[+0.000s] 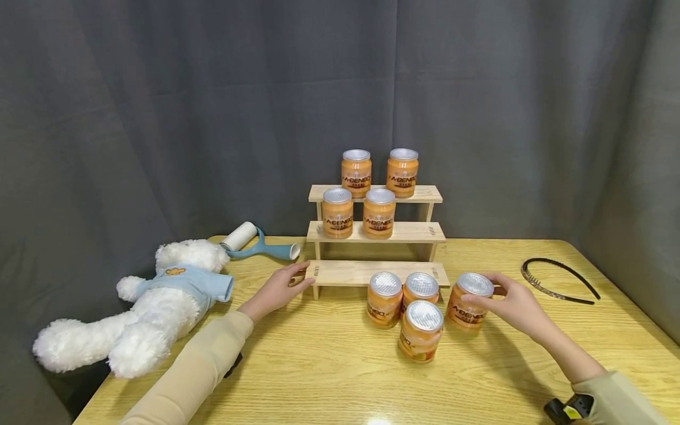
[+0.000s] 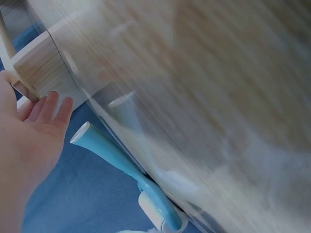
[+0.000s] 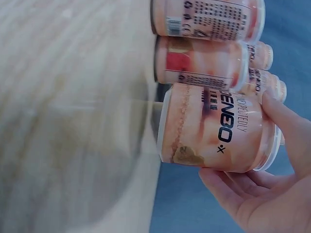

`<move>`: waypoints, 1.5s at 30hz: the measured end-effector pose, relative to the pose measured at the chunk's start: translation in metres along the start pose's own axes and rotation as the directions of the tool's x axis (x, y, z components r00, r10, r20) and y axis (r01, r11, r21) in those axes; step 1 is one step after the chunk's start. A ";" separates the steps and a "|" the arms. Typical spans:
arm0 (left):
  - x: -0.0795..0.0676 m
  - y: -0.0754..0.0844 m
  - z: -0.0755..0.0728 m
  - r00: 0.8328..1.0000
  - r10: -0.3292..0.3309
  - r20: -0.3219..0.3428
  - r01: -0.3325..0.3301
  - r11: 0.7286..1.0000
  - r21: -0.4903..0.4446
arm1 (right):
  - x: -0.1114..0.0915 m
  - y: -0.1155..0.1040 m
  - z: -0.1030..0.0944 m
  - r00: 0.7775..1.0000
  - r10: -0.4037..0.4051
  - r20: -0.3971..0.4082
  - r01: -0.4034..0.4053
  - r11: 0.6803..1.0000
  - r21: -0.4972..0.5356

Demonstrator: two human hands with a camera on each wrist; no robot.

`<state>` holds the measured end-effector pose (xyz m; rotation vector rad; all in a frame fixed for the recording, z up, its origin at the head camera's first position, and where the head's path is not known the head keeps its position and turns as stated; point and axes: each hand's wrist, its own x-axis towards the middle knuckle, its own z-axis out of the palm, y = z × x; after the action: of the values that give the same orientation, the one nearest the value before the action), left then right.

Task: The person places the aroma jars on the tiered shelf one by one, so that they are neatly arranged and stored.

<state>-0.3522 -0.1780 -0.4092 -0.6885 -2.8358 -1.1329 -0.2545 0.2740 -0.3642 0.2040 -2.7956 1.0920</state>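
My right hand [image 1: 512,304] grips an orange can [image 1: 467,313] with a silver lid, thumb on the near side and fingers round the far side. In the right wrist view, dark lettering shows on the gripped can [image 3: 221,128]. Close to its left, three matching cans [image 1: 421,336] stand in a cluster on the table. At the left end of a three-step wooden stand [image 1: 340,273], my left hand [image 1: 278,289] has its thumb and fingers about the end of the lowest board; the left wrist view shows the fingertips [image 2: 51,97] right at the wood.
Two cans [image 1: 356,173] stand on the top step and two more [image 1: 337,213] on the middle one. A white plush toy [image 1: 170,301] in a blue shirt lies at left, beside a blue-handled lint roller [image 1: 265,251]. A black headband [image 1: 558,283] lies at right.
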 end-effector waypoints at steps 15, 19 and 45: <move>-0.001 0.001 -0.001 1.000 0.012 -0.006 -0.012 1.000 -0.002 | 0.009 -0.022 -0.032 0.998 -0.032 -0.060 0.034 0.999 0.041; -0.001 0.001 -0.001 1.000 0.014 -0.009 -0.014 1.000 -0.002 | 0.014 -0.029 -0.034 0.996 -0.041 -0.081 0.046 0.997 0.060; -0.001 -0.001 0.000 1.000 0.009 -0.015 -0.010 1.000 -0.007 | 0.083 -0.074 -0.021 0.991 -0.063 -0.115 0.088 0.970 0.227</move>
<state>-0.3516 -0.1791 -0.4099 -0.6898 -2.8139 -1.1431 -0.3217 0.2280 -0.2855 0.2655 -2.5415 1.3667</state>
